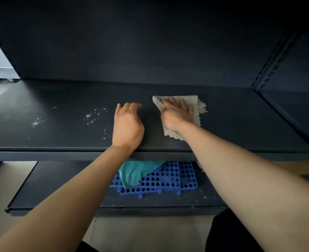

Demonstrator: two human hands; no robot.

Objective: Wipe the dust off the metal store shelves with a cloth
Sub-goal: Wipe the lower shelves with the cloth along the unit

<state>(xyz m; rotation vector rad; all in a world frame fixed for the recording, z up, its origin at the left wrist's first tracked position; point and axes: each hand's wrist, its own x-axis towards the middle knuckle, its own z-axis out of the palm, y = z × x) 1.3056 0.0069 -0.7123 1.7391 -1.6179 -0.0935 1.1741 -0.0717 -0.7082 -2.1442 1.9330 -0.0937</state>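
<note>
Two bare hands are up on the dark metal shelf (59, 124), and the head view looks down along both forearms. The right hand (177, 113) lies palm-down on the cloth (195, 104), fingers spread flat across it, pressing it to the shelf rather than clutching it. That cloth is a pale grey, ribbed square with a ragged edge at its right side, and it sits right of the shelf's middle, a little back from the front lip. The left hand (127, 124) rests just beside it on bare metal, fingers curled loosely, holding nothing, with the wrist crossing the front edge of the shelf.

Left of that hand, white dust specks (93, 116) scatter over the surface, with another faint patch further left. The shelf around the cloth looks dark and even.

At the far right, a slotted upright (273, 64) runs up the corner of the dark back panel (150, 42). Below, on the lower shelf (59, 179), blue perforated plastic mats (170, 177) lie stacked, and a crumpled teal bag (135, 172) lies on top of them. More white specks dot that lower shelf near the mats. A pale floor (150, 233) shows beneath.
</note>
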